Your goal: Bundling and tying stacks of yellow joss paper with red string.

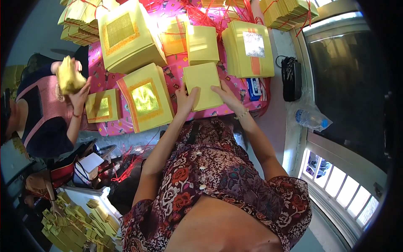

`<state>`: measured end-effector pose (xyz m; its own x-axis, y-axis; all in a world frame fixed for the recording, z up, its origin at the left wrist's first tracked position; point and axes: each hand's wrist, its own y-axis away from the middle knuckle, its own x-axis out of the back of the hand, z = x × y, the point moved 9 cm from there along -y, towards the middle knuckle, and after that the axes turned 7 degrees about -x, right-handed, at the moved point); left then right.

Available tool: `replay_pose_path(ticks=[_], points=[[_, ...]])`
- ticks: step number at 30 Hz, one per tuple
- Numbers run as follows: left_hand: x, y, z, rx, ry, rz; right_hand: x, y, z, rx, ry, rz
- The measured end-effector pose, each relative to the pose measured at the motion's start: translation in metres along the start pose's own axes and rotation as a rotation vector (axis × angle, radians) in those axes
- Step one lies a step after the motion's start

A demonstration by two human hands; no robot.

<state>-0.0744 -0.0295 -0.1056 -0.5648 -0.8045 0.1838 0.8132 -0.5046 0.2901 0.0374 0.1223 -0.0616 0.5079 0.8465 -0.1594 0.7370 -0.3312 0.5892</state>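
Observation:
A stack of plain yellow paper sheets [204, 84] lies at the near edge of the pink table. My left hand [186, 100] grips its left side, thumb on top. On the opposite side my right hand [227, 97] holds the same stack, its thumb also over the top sheet. Just beyond it stands another plain yellow stack [202, 44]. To the left is a stack of yellow paper with a gold foil square [145, 98]. At the right rises a taller stack with a silver square [251, 48].
Across the table's left end, a co-worker [46, 103] holds a yellow paper bundle [70, 76]. Red plastic strings [201, 17] lie at the back. Right of the table are a black pouch [290, 77] and a bagged water bottle [311, 119]. Loose yellow bundles [75, 222] fill the lower left.

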Motion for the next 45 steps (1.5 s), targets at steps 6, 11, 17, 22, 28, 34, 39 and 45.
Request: replay_pose_path(ticks=[6, 11, 17, 22, 28, 34, 39, 45], points=[[0.002, 0.000, -0.008, 0.078, -0.023, -0.082, -0.004, 0.000, -0.004, 0.016, 0.103, -0.003], [0.005, 0.014, 0.008, 0.179, -0.507, -0.027, 0.005, -0.004, 0.004, 0.076, 0.151, 0.042], [-0.008, 0.011, -0.020, 0.146, 0.391, 0.051, -0.018, -0.005, 0.007, -0.233, -0.401, -0.350], [-0.034, 0.012, -0.020, 0.376, 0.948, -0.178, 0.002, -0.030, 0.037, -0.034, -0.177, -0.126], [-0.029, 0.016, -0.037, 0.324, 0.882, -0.105, 0.004, -0.002, 0.020, 0.160, 0.272, 0.014], [-0.030, 0.017, -0.027, 0.310, 0.831, -0.073, 0.015, -0.013, 0.033, 0.265, 0.360, 0.101], [-0.029, 0.020, -0.027, 0.285, 0.811, -0.072, 0.000, -0.024, 0.033, 0.276, 0.303, 0.059], [-0.031, 0.036, -0.027, 0.341, 0.743, -0.047, 0.003, -0.013, 0.047, 0.216, 0.276, 0.047]])
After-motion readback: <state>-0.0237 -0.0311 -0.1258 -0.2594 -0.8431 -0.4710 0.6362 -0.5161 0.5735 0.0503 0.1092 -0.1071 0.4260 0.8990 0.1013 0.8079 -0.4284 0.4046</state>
